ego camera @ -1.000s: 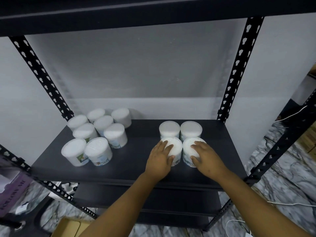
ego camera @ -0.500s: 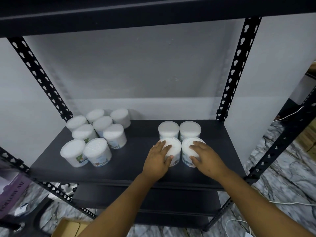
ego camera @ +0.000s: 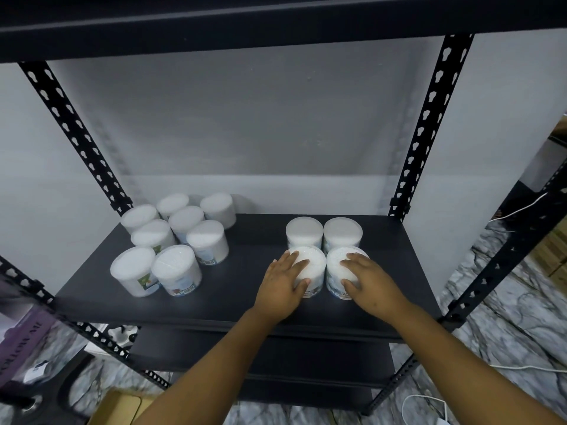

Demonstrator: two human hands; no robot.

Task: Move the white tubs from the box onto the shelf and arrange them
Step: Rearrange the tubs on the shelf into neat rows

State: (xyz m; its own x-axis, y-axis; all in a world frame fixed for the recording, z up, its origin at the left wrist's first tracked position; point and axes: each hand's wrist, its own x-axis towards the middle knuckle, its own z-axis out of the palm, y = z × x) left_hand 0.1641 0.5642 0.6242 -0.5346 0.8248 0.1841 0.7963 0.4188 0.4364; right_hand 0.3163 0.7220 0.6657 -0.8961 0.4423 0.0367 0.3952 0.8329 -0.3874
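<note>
On the black shelf (ego camera: 239, 289) two groups of white tubs stand upright. Several tubs (ego camera: 171, 240) cluster at the back left. To the right a square of tubs sits: two rear tubs (ego camera: 323, 233) and two front ones. My left hand (ego camera: 282, 286) grips the front left tub (ego camera: 313, 268) from its left side and top. Over the front right tub (ego camera: 337, 265) my right hand (ego camera: 368, 283) is wrapped, thumb on its front. Each front tub touches the rear tub behind it.
Perforated black uprights (ego camera: 429, 118) frame the shelf, with another shelf board (ego camera: 276, 26) overhead and a lower one (ego camera: 260, 363) below. A cardboard box (ego camera: 119, 406) edge shows at the bottom left on the marble floor. White cables (ego camera: 423, 403) lie at right.
Both hands stay on the two front tubs, which have hardly moved. Only the view has drifted slightly.
</note>
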